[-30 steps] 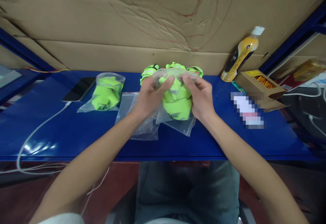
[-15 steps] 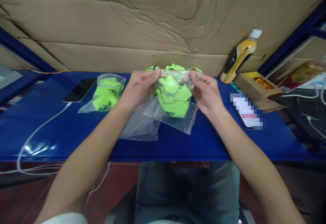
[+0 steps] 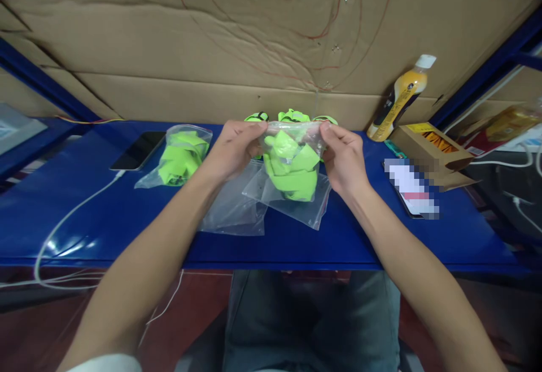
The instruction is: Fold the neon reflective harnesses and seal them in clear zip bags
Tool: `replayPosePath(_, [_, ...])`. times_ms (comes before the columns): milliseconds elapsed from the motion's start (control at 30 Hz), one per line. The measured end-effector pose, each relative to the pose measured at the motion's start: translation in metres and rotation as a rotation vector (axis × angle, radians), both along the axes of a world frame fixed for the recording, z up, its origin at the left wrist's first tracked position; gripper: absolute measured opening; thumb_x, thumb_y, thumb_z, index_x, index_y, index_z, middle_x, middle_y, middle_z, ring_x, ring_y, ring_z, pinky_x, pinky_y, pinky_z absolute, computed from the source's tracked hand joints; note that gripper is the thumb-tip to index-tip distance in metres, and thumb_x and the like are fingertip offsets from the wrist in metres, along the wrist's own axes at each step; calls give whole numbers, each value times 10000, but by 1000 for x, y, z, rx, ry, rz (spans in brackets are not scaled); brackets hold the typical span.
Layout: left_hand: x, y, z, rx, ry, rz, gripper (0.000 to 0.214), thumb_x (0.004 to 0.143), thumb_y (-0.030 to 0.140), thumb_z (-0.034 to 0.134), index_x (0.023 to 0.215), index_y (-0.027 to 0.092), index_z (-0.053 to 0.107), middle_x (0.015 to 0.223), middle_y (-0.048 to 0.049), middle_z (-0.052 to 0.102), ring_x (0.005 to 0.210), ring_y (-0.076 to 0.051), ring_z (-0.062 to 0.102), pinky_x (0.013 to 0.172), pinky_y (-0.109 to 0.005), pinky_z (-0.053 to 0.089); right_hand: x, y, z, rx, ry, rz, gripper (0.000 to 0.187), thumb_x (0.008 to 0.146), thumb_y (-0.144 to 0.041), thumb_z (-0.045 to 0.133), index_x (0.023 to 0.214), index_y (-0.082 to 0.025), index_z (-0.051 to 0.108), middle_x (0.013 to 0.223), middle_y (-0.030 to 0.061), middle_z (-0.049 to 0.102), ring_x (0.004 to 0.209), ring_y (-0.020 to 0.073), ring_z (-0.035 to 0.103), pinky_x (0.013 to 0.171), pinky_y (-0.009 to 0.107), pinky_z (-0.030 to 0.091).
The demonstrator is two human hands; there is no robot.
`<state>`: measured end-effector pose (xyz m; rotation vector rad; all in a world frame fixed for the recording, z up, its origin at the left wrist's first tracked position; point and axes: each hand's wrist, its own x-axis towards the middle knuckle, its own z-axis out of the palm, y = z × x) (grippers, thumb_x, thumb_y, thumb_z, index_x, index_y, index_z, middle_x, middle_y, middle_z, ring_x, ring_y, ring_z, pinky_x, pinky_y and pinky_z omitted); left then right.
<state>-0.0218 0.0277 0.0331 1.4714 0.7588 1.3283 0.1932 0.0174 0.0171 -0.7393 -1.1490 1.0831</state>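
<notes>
One clear plastic bag (image 3: 293, 130), hand-held, upright, over the middle of a blue table (image 3: 339, 248); contents, one folded bundle of neon-green cloth (image 3: 292, 180). Left hand (image 3: 237, 149): thumb and fingers pinching the bag's left top corner. Right hand (image 3: 345, 154): same pinch at the right top corner, the top edge stretched straight between the two. Beneath and around the bag, flat clear bags (image 3: 235, 217), overlapping, lying on the table; whether the held bag touches them cannot be told. Behind, by the cardboard wall (image 3: 169, 39), further neon-green bundles (image 3: 292, 116), partly hidden. To the left, one filled bag (image 3: 182, 157) of like green cloth, lying just beside a dark-screened phone (image 3: 138, 151) with a white cable (image 3: 76, 205) plugged in. To the right: one bottle (image 3: 398, 104), yellow and dark label, white cap, tilted; one open cardboard box (image 3: 427, 143) with orange contents; in front of it, a second phone (image 3: 410, 188), screen lit and pixelated.
</notes>
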Motion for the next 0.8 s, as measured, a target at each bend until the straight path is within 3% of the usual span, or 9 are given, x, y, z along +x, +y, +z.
replayPosePath(100, [7, -3, -5, 116, 29, 114, 506, 900, 659, 854, 671, 219, 753, 725, -43, 724, 672, -189, 656, 617, -313, 552, -10, -5, -2, 27, 33, -57, 447, 783, -718, 920, 807, -282, 821, 825, -12, 765, 794, 184, 688, 793, 338, 588])
replayPosePath(200, [14, -11, -6, 289, 169, 248, 397, 945, 542, 855, 733, 211, 799, 698, -11, 672, 647, -149, 561, 619, -286, 483, -20, -9, -4, 44, 41, -56, 385, 782, -642, 955, 810, -277, 835, 831, -17, 789, 773, 176, 695, 790, 335, 592])
replayPosePath(300, [20, -17, -8, 303, 179, 300, 410, 975, 499, 833, 702, 198, 769, 652, 3, 608, 602, -124, 484, 575, -278, 417, -23, -10, -7, 77, 48, -56, 329, 798, -559, 969, 761, -266, 825, 805, -20, 782, 737, 157, 688, 776, 322, 588])
replayPosePath(367, [25, -18, -11, 200, 78, 254, 447, 958, 556, 839, 707, 200, 738, 674, 0, 625, 604, -128, 511, 571, -272, 437, -22, -9, -8, 51, 96, -87, 325, 806, -545, 967, 769, -262, 812, 813, -18, 779, 759, 161, 707, 799, 326, 603])
replayPosePath(467, [34, -19, -14, 41, 8, 56, 477, 868, 660, 894, 846, 210, 738, 814, -27, 719, 724, -175, 657, 668, -297, 562, -17, -4, -9, -30, 170, -146, 387, 813, -606, 942, 819, -254, 780, 873, 7, 787, 861, 205, 760, 846, 365, 637])
replayPosePath(533, [39, -21, -15, 53, 28, -3, 500, 829, 643, 939, 1026, 220, 759, 981, -57, 783, 878, -220, 736, 776, -332, 617, -14, 0, -7, -37, 165, -146, 409, 840, -639, 907, 869, -254, 770, 935, 27, 797, 952, 236, 782, 883, 390, 648])
replayPosePath(600, [38, -20, -13, 118, 54, 43, 550, 819, 596, 971, 1172, 232, 759, 1132, -76, 808, 1019, -256, 762, 883, -360, 633, -9, 3, -6, -1, 107, -133, 390, 882, -643, 866, 943, -266, 784, 1023, 37, 810, 1039, 245, 785, 931, 398, 645])
replayPosePath(700, [16, -5, -4, 173, 42, 192, 565, 779, 588, 1017, 1123, 223, 758, 1195, -75, 812, 1123, -288, 751, 1007, -404, 619, -1, 4, -6, 112, -72, -187, 333, 916, -591, 845, 1046, -287, 797, 1130, 37, 818, 1051, 226, 772, 932, 376, 631])
replayPosePath(800, [-36, 24, 8, 218, -60, 334, 702, 681, 628, 1074, 1131, 213, 729, 1221, -59, 806, 1117, -302, 727, 1050, -470, 600, 4, -1, -12, 286, -462, -166, 266, 999, -519, 766, 1064, -262, 794, 1072, 57, 820, 940, 220, 763, 898, 394, 627])
